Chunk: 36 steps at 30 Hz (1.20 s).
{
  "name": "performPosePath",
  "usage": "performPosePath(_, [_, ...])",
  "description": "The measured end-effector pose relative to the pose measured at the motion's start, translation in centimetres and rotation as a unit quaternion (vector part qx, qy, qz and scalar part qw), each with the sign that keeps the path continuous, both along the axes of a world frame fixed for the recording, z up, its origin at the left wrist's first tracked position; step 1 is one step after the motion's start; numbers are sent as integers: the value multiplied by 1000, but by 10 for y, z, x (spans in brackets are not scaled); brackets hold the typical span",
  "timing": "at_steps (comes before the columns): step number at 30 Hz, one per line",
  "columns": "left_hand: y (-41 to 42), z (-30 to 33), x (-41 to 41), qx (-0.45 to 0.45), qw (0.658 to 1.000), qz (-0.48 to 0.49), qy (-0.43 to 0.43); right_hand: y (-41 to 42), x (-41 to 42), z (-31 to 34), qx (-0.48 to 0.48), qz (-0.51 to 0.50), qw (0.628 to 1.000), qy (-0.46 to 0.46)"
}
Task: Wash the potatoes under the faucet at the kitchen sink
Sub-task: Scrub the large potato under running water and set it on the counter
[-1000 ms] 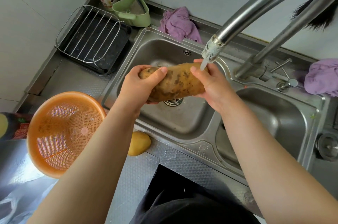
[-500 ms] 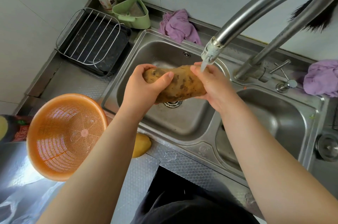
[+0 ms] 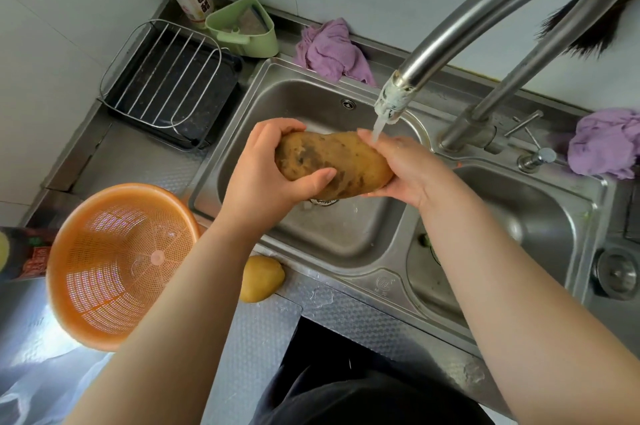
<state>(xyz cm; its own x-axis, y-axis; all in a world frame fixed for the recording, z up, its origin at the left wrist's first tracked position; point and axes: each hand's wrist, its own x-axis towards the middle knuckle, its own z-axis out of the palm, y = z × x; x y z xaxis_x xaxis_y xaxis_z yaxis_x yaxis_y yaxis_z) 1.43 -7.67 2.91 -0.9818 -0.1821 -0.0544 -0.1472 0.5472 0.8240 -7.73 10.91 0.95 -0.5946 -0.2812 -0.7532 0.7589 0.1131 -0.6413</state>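
An orange colander (image 3: 114, 265) sits on the steel surface (image 3: 242, 338) at far left, with a small yellow potato (image 3: 261, 279) just beside the sink (image 3: 346, 237) rim. Over the left basin, the left hand (image 3: 263, 182) grasps one end of a large, dirt-streaked potato (image 3: 334, 161); the right hand (image 3: 405, 168) cups and grips the other end. Water from the faucet (image 3: 393, 100) lands on the right hand's fingers.

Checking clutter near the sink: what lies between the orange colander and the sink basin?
Head view: the left forearm crosses there, and a small yellow potato sits on the steel counter.
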Motion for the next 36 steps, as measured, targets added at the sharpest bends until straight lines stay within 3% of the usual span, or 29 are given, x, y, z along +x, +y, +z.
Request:
performPosePath(4, [7, -6, 1, -5, 1000, 10, 21, -11, -3, 1, 66, -92, 993, 41])
performPosePath(7, [8, -7, -2, 129, 986, 97, -46, -11, 2, 1, 59, -129, 985, 102])
performPosePath(10, [-2, -2, -10, 251, 948, 162, -111, -2, 6, -2, -26, -107, 989, 95])
performPosePath(12, [-7, 2, -14, 295, 928, 173, -149, 10, 8, -2, -123, -43, 989, 64])
performPosePath(14, [-9, 2, -16, 317, 917, 173, -169, 16, 10, -3, -157, 7, 985, 65])
performPosePath(23, [11, -7, -9, 214, 961, 144, -98, -9, 2, -2, 73, -95, 987, 107])
performPosePath(25, [9, -8, -7, 236, 954, 158, -94, -5, 1, -2, 53, -74, 987, 134])
performPosePath(29, [-1, -10, -5, 295, 935, 171, -98, 11, 10, 2, -136, -13, 984, 111])
performPosePath(31, [0, -8, -5, 287, 940, 162, -88, 10, 13, 2, -124, -16, 985, 122])
performPosePath(36, [5, -6, -1, 186, 973, 133, -47, -9, 3, 3, 11, -42, 996, 82])
